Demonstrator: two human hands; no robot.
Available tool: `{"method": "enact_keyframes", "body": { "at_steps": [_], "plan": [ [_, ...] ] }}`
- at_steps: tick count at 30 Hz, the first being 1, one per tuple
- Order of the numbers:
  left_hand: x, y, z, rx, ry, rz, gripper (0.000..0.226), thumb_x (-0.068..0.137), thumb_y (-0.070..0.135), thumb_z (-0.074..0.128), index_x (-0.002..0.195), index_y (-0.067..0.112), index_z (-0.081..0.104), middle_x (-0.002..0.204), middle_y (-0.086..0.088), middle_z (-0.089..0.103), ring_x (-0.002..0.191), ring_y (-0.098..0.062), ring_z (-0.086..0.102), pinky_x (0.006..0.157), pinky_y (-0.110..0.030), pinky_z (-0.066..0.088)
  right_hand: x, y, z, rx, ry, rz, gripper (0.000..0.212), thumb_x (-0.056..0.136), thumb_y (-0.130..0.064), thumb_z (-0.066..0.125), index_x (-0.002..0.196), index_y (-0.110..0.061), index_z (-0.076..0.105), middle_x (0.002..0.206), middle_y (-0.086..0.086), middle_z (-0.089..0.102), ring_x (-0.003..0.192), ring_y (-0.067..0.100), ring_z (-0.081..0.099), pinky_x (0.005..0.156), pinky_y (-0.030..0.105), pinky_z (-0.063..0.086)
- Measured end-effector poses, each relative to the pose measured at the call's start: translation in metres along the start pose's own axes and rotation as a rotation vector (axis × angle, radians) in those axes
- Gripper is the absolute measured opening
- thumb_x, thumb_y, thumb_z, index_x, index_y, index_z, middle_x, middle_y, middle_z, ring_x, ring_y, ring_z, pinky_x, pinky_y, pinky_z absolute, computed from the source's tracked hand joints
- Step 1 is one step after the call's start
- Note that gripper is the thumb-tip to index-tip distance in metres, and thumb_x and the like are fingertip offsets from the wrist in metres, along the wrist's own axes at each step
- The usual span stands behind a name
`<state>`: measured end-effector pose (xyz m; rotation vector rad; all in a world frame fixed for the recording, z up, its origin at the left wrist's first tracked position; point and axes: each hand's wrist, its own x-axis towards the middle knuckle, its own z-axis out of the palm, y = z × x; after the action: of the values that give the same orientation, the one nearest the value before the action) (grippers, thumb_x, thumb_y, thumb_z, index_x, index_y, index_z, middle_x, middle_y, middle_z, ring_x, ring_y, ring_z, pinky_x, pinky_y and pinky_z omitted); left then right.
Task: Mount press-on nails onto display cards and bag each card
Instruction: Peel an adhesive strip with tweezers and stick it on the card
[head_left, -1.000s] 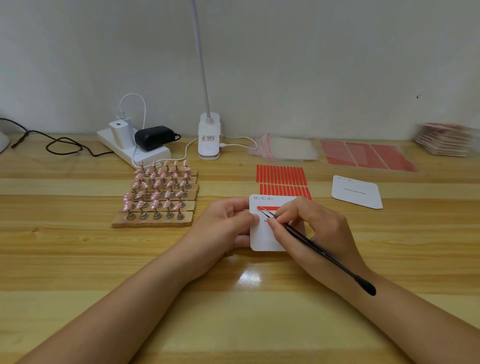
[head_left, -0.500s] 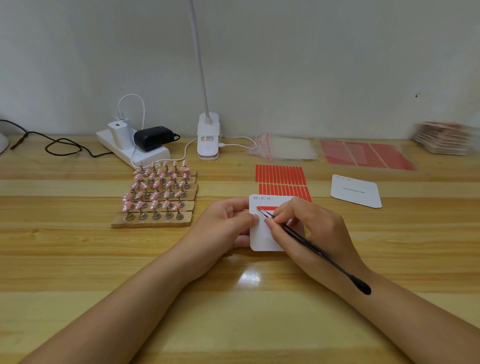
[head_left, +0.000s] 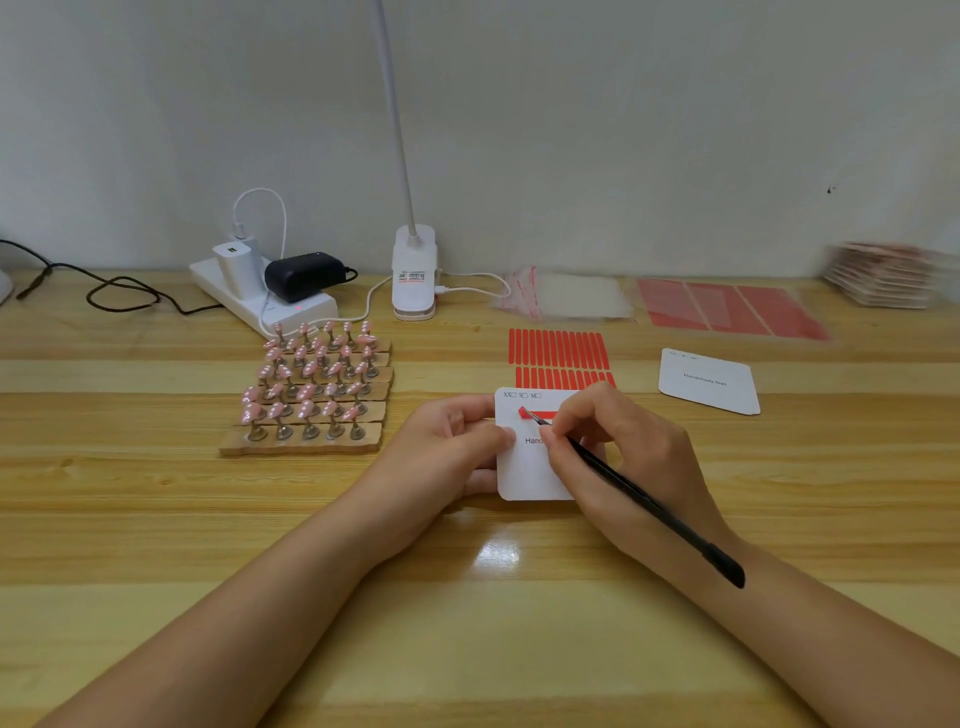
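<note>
The left end of the red strip (head_left: 537, 415) on the display card (head_left: 530, 467) is now lifted and curled up at the tip of the tweezers (head_left: 623, 483), where half a second ago it lay flat against the card. The red backing is judged to be in the course of being peeled away (so that the adhesive under it is bared for the nails).

The card is held flat on the surface (head_left: 156, 519) in front of the person by the left hand (head_left: 457, 452), whose thumb and fingers are curled round the card's left edge. The tweezers are pinched pen-fashion by the right hand (head_left: 618, 457), fingers closed round the shaft near the tip.

No nail has yet been mounted: the pink press-on nails (head_left: 311, 379) are seen on their stands on the wooden holder (head_left: 291, 447), well to the left of the card. Sheets of red strips (head_left: 558, 348) lie just behind the card, a spare card (head_left: 709, 384) to the right, and clear bags (head_left: 566, 293) further back.
</note>
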<state>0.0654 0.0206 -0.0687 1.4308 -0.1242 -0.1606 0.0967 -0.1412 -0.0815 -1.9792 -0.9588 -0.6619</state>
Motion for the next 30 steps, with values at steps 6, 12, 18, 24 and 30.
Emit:
{"method": "enact_keyframes", "body": {
  "at_steps": [6,12,18,24,30],
  "plan": [
    [0.0,0.0,0.0,-0.003,0.025,-0.008,0.031,0.093,-0.004,0.041,0.105,0.014,0.063,0.1,-0.005,0.072,0.094,-0.016,0.068,0.07,-0.023,0.055,0.002,0.0,-0.002,0.098,0.07,0.188,0.015,0.082,-0.006,0.063,0.075,-0.016,0.054,0.066,-0.007,0.059,0.065,0.008,0.057,0.057,0.015,0.044],
    [-0.001,0.001,0.002,0.001,0.079,-0.008,0.03,0.093,-0.003,0.042,0.102,0.018,0.061,0.098,-0.002,0.073,0.093,-0.014,0.068,0.067,-0.021,0.056,0.006,0.003,-0.007,0.243,0.152,0.397,0.022,0.083,-0.009,0.063,0.071,-0.024,0.051,0.067,-0.016,0.057,0.059,-0.002,0.052,0.054,0.009,0.039],
    [-0.002,-0.001,0.003,0.041,0.098,0.009,0.032,0.093,-0.003,0.041,0.105,0.02,0.06,0.1,-0.001,0.072,0.096,-0.014,0.068,0.07,-0.022,0.056,0.01,0.009,-0.014,0.311,0.272,0.483,0.021,0.083,-0.008,0.063,0.072,-0.022,0.052,0.065,-0.008,0.056,0.061,0.004,0.053,0.058,0.017,0.044],
    [-0.002,-0.002,0.003,0.059,0.115,0.003,0.031,0.093,-0.002,0.042,0.107,0.019,0.06,0.1,-0.001,0.072,0.096,-0.014,0.067,0.07,-0.022,0.056,0.01,0.017,-0.02,0.381,0.354,0.574,0.022,0.084,-0.009,0.062,0.072,-0.024,0.052,0.074,0.006,0.064,0.065,0.011,0.058,0.06,0.022,0.049],
    [-0.001,-0.001,0.003,0.066,0.134,-0.006,0.031,0.093,-0.002,0.043,0.102,0.021,0.061,0.096,0.001,0.073,0.092,-0.013,0.068,0.067,-0.021,0.056,0.01,0.023,-0.025,0.423,0.425,0.65,0.018,0.084,-0.013,0.062,0.074,-0.023,0.051,0.08,0.009,0.066,0.064,0.006,0.061,0.056,0.014,0.048]
  ]
}}
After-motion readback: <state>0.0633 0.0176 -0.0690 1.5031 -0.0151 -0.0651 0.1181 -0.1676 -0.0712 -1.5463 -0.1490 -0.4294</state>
